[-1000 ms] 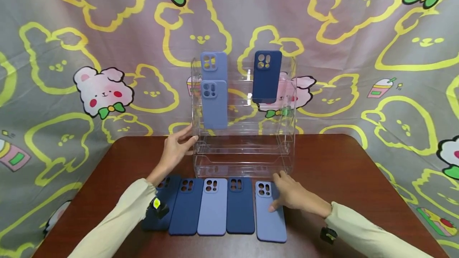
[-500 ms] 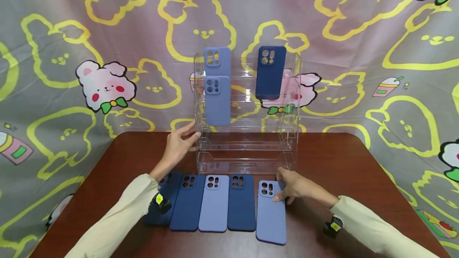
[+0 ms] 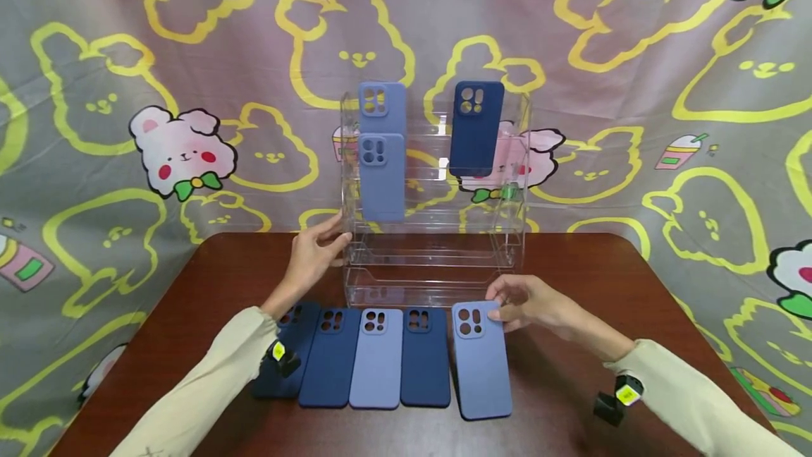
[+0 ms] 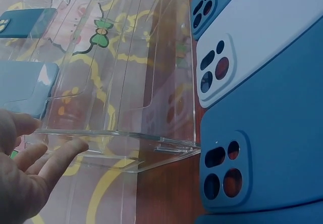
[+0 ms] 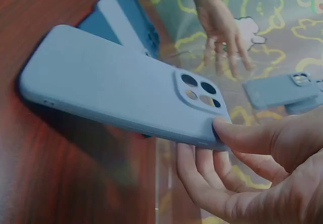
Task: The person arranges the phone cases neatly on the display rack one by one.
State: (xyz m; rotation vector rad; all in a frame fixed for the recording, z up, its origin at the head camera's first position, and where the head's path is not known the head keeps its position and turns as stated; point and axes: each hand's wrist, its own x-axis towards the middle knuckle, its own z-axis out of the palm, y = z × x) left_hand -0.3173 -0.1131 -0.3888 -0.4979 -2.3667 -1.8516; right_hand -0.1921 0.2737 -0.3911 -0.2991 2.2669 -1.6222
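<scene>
A light blue phone case (image 3: 482, 365) leans up from the table, its top corner pinched between the thumb and fingers of my right hand (image 3: 539, 307). In the right wrist view the same phone case (image 5: 116, 82) has its camera end lifted and its far end low over the wood. My left hand (image 3: 314, 252) touches the left side of a clear tiered display rack (image 3: 438, 296) with its fingers fairly straight and spread. Two light blue cases (image 3: 383, 185) stand in the rack's left part, one in front of the other. A dark blue case (image 3: 476, 136) stands upper right.
Several cases lie in a row before the rack: a dark blue one (image 3: 426, 362), a light blue one (image 3: 376, 365), another dark blue one (image 3: 328, 365), and a dark one (image 3: 282, 376) partly under the left forearm. A patterned cloth (image 3: 590, 55) hangs behind the table (image 3: 590, 281).
My right hand has taken hold of the rightmost light blue phone case by its top corner and raised that end off the table. The left hand has stayed at the rack's side.
</scene>
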